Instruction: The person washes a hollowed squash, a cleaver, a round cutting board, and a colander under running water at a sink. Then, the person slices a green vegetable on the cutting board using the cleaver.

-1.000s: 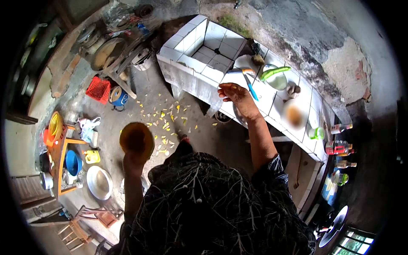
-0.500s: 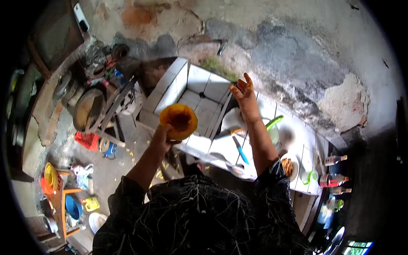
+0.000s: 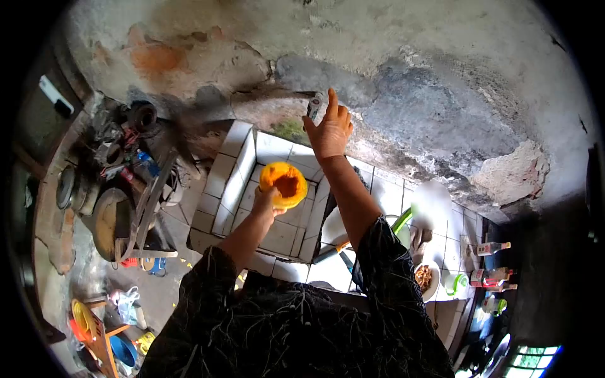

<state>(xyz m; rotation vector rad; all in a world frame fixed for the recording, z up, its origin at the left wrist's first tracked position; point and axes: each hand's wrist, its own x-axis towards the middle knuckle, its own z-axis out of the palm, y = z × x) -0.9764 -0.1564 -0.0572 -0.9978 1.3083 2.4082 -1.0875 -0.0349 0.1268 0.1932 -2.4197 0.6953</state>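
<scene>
My left hand (image 3: 266, 203) holds a hollowed orange fruit half (image 3: 284, 184), its cavity facing up, over the white tiled sink (image 3: 232, 175). My right hand (image 3: 329, 128) is raised to the wall with fingers spread, touching the tap (image 3: 313, 106) that sticks out above the sink. A knife with an orange handle (image 3: 333, 251) lies on the tiled counter beside the sink, partly hidden by my right arm.
On the counter (image 3: 455, 242) to the right stand a bowl of food (image 3: 426, 277), a green cup (image 3: 458, 283) and bottles (image 3: 493, 248). Pots and clutter (image 3: 113, 189) crowd a rack on the left. A blue bowl (image 3: 123, 350) and yellow items sit on the floor lower left.
My left hand has carried the fruit half from beside me over the floor up and forward over the sink. My right hand rose from the counter to the tap on the wall.
</scene>
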